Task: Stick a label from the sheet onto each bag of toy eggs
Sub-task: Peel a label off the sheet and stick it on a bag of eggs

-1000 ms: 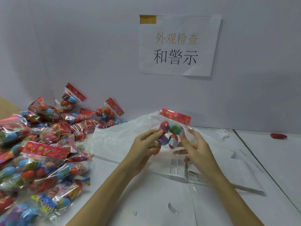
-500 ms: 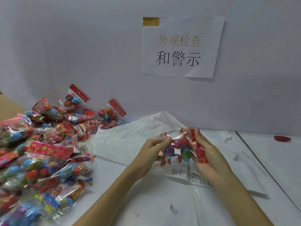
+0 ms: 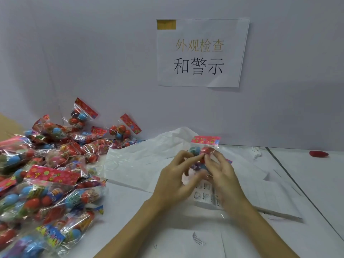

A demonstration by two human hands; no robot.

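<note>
Clearly early on: both hands, left hand [image 3: 174, 180] and right hand [image 3: 221, 175], grip one bag of toy eggs [image 3: 203, 151] above the label sheet [image 3: 203, 195]; a large pile of bags [image 3: 46, 175] waits on the desk [image 3: 316, 183].

You are holding one clear bag of toy eggs [image 3: 205, 149] upright above the table, its red flowered header card topmost. The label sheet [image 3: 204, 196] is lying flat just beneath it. A heap of matching bags [image 3: 46, 174] is sprawling at the left.
</note>
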